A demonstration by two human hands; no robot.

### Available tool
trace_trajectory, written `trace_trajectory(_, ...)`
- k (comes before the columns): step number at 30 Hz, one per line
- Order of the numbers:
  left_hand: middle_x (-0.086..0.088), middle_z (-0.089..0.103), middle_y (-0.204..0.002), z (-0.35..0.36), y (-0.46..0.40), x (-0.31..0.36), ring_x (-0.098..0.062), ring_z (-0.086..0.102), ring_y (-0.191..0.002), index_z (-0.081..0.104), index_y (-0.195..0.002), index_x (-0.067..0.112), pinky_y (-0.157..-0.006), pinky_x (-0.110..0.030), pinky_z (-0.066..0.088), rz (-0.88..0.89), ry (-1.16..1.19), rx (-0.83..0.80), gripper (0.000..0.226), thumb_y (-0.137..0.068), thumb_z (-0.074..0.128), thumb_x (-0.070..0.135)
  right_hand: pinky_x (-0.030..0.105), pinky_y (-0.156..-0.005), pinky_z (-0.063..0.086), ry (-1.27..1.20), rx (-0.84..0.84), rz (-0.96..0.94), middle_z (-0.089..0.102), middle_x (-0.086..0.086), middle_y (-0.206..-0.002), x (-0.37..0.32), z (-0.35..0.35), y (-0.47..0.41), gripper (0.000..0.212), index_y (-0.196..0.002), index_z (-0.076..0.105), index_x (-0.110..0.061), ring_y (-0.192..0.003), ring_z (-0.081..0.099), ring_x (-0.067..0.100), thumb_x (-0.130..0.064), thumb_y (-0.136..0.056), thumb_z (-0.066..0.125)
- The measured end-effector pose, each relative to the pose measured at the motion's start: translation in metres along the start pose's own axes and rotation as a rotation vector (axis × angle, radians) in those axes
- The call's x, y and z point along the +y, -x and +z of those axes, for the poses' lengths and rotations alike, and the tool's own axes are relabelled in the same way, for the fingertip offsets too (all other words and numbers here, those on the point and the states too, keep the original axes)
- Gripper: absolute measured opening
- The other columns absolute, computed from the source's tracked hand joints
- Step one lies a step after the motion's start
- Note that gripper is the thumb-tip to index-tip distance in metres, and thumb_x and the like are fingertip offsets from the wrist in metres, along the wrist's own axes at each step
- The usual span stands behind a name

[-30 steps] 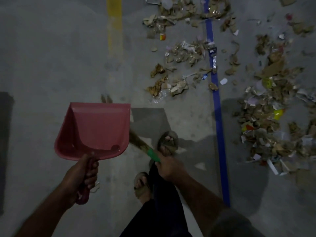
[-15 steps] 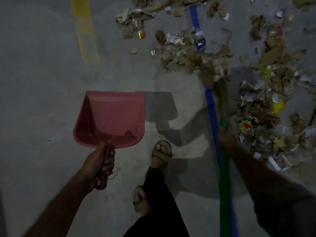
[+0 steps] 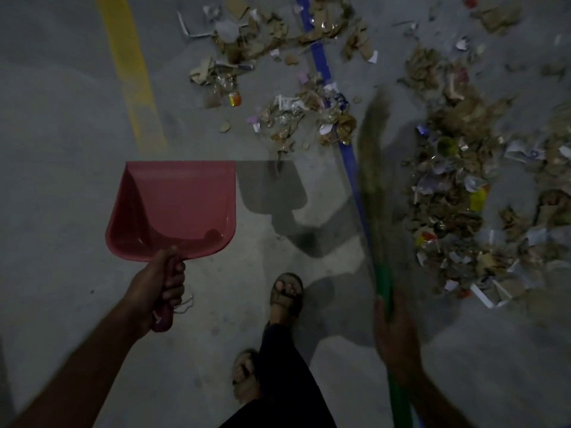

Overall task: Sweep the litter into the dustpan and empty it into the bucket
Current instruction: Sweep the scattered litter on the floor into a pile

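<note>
My left hand (image 3: 157, 288) grips the handle of a red dustpan (image 3: 179, 208), held above the grey floor with nothing in its pan. My right hand (image 3: 397, 338) grips the green handle of a broom (image 3: 372, 156); its blurred straw head points away from me over the blue floor line. Litter of torn cardboard, paper and wrappers lies in a small heap (image 3: 302, 118) ahead of the dustpan and in a wide heap (image 3: 463, 186) to the right of the broom. No bucket is in view.
A yellow stripe (image 3: 133, 72) and a blue stripe (image 3: 321, 60) run along the concrete floor. More litter (image 3: 278, 29) is scattered at the top. My sandalled feet (image 3: 285, 293) stand between the two hands.
The broom has swung from under the dustpan out to the right and forward beside the big heap. The dustpan stays in my left hand, a little further from the small heap.
</note>
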State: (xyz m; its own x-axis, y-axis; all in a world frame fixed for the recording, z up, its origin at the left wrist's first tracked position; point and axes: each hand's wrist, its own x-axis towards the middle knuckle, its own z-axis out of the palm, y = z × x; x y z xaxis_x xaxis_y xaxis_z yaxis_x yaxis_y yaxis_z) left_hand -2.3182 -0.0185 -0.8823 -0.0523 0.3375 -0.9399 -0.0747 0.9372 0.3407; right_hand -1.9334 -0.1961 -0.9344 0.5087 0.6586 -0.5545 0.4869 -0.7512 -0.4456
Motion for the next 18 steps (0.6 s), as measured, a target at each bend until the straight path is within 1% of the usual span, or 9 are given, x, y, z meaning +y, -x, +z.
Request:
trace_trajectory(2,0.007,0.023,-0.049,-0.011,0.006,0.009,-0.007,0.018,-0.034,0.041,-0.069,0.021,-0.034,-0.018,0.022,0.023,0.002,0.037,0.036,-0.096,0.045,0.044,0.03,-0.093,0.045,-0.025,-0.109,-0.037,0.055,-0.004,-0.133,-0.022,0.021,0.031,0.061,-0.153,0.032,-0.031,-0.123,0.056,0.021,-0.058,-0.098,0.034)
trace_trajectory(5,0.007,0.024,-0.048,-0.034,0.012,0.017,-0.006,0.019,-0.033,0.041,-0.07,0.02,-0.034,-0.016,0.022,0.038,0.039,0.086,0.035,-0.097,0.043,0.042,0.018,-0.081,0.045,0.118,-0.297,-0.167,0.056,-0.008,-0.13,-0.054,0.062,0.064,0.077,-0.155,0.016,-0.042,-0.113,0.06,0.015,-0.08,-0.088,0.01)
trace_trajectory(6,0.008,0.024,-0.047,-0.039,0.012,0.016,-0.006,0.019,-0.032,0.041,-0.07,0.02,-0.034,-0.016,0.022,0.037,0.054,0.094,0.035,-0.097,0.042,0.042,0.021,-0.08,0.049,0.221,-0.289,-0.245,0.056,-0.005,-0.133,-0.059,0.074,0.065,0.071,-0.157,0.014,-0.042,-0.112,0.061,0.017,-0.074,-0.093,0.014)
trace_trajectory(8,0.008,0.024,-0.047,-0.059,0.013,0.017,-0.006,0.019,-0.032,0.04,-0.07,0.02,-0.035,-0.015,0.022,0.03,0.073,0.099,0.036,-0.097,0.042,0.043,0.032,-0.089,0.052,0.404,-0.283,-0.414,0.049,0.003,-0.148,-0.085,0.107,0.058,0.059,-0.158,0.02,-0.039,-0.125,0.056,0.025,-0.05,-0.101,0.035)
trace_trajectory(9,0.008,0.023,-0.046,-0.062,0.014,0.015,-0.006,0.018,-0.032,0.04,-0.069,0.02,-0.035,-0.015,0.02,0.023,0.069,0.1,0.036,-0.097,0.043,0.043,0.036,-0.094,0.051,0.428,-0.364,-0.436,0.043,0.005,-0.154,-0.094,0.117,0.047,0.06,-0.158,0.017,-0.039,-0.132,0.05,0.028,-0.043,-0.102,0.037)
trace_trajectory(11,0.008,0.022,-0.047,-0.071,0.012,0.011,-0.006,0.017,-0.032,0.04,-0.069,0.02,-0.036,-0.015,0.019,0.0,0.052,0.086,0.037,-0.096,0.044,0.044,0.04,-0.095,0.048,0.459,-0.561,-0.367,0.047,0.011,-0.146,-0.113,0.137,0.02,0.064,-0.159,0.004,-0.039,-0.125,0.053,0.032,-0.039,-0.101,0.032)
trace_trajectory(12,0.007,0.022,-0.047,-0.076,0.009,0.01,-0.006,0.016,-0.032,0.04,-0.068,0.019,-0.036,-0.014,0.019,-0.012,0.041,0.08,0.038,-0.096,0.045,0.045,0.039,-0.092,0.048,0.462,-0.584,-0.352,0.054,0.013,-0.135,-0.121,0.146,0.004,0.065,-0.158,0.001,-0.04,-0.116,0.057,0.032,-0.04,-0.101,0.03)
trace_trajectory(14,0.006,0.022,-0.049,-0.078,0.001,0.006,-0.007,0.016,-0.033,0.041,-0.069,0.019,-0.036,-0.015,0.021,-0.047,0.018,0.065,0.038,-0.096,0.046,0.046,0.038,-0.09,0.049,0.386,-0.5,-0.25,0.059,0.014,-0.124,-0.133,0.148,-0.032,0.061,-0.159,0.009,-0.035,-0.107,0.061,0.033,-0.04,-0.102,0.032)
trace_trajectory(18,0.006,0.023,-0.05,-0.074,-0.032,0.016,-0.008,0.017,-0.035,0.042,-0.069,0.02,-0.037,-0.015,0.022,-0.066,-0.025,0.033,0.038,-0.095,0.049,0.046,0.035,-0.087,0.043,0.14,-0.26,0.021,0.06,0.019,-0.126,-0.152,0.118,-0.112,0.051,-0.152,0.032,-0.014,-0.111,0.059,0.037,-0.025,-0.104,0.044)
